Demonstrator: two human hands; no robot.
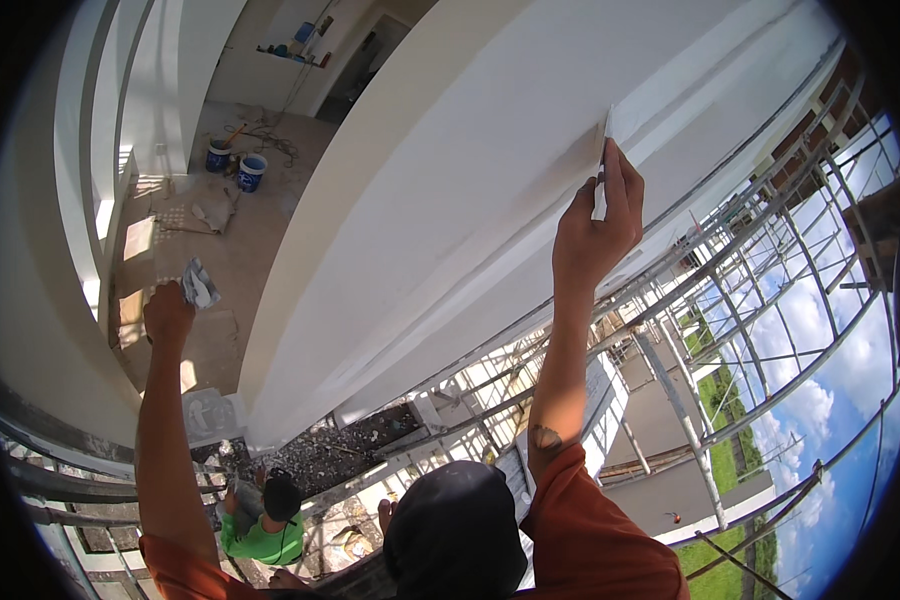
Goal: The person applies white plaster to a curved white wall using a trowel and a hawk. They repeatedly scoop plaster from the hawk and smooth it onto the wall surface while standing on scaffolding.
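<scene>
My right hand (598,232) is raised to a broad white plastered surface (420,215). Its fingers pinch a putty knife (604,135), whose thin blade meets the plaster beside a long pale band. Over on the left, my left hand (169,313) is closed round the handle of a second tool, mostly hidden in the fist. Its flat grey blade (200,284) carries a lump of white putty and is held away from the plastered surface.
Two blue-and-white buckets (251,173) stand on the dusty floor inside. Below sits a person in a green shirt (275,540) and dark cap. Metal scaffolding (730,290) spreads along the right. Between my arms, a dark cap (455,530) covers the lower middle.
</scene>
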